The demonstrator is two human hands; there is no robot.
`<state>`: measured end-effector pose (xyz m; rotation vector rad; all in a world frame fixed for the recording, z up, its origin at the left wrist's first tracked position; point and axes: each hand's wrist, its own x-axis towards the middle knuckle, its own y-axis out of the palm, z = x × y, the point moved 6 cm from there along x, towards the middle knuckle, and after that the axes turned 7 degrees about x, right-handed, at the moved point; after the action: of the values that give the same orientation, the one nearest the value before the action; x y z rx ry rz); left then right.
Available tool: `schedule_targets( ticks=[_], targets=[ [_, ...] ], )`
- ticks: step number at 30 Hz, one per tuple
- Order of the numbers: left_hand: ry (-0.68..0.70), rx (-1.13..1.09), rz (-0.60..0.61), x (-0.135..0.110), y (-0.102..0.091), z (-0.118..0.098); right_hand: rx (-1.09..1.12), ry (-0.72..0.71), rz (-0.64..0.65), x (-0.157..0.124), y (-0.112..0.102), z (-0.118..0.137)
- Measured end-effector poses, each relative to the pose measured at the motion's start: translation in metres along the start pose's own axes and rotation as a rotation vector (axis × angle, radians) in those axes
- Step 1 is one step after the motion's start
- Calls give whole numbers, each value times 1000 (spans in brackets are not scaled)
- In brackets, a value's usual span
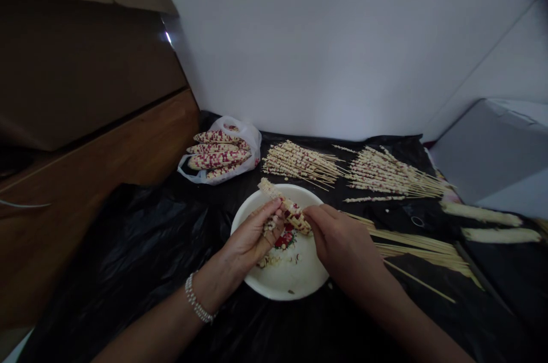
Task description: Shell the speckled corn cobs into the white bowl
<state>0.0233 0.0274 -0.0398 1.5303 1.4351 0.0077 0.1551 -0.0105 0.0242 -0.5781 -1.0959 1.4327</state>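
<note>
Over the white bowl (308, 277), left hand (256, 232) clamped on corn cob (270, 187), right hand (342, 237) curled against it, grip unclear; likely picking kernels (294, 216), next calls for steady cob.

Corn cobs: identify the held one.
The partly stripped cob, above the white bowl; the full cobs lie in the plastic bag, bare ones at far right.
</note>
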Motion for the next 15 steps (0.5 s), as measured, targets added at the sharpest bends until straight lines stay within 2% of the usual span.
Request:
schedule_targets(
  ticks=[9, 13, 15],
  targets=[
    [71, 138, 67, 6, -5, 9, -32, 35, 37, -1, 11, 1],
    [90, 300, 123, 5, -5, 9, 80, 6, 36, 4, 4, -7],
    [119, 447, 189, 2, -3, 8, 110, 26, -22, 7, -5, -16]
  ],
)
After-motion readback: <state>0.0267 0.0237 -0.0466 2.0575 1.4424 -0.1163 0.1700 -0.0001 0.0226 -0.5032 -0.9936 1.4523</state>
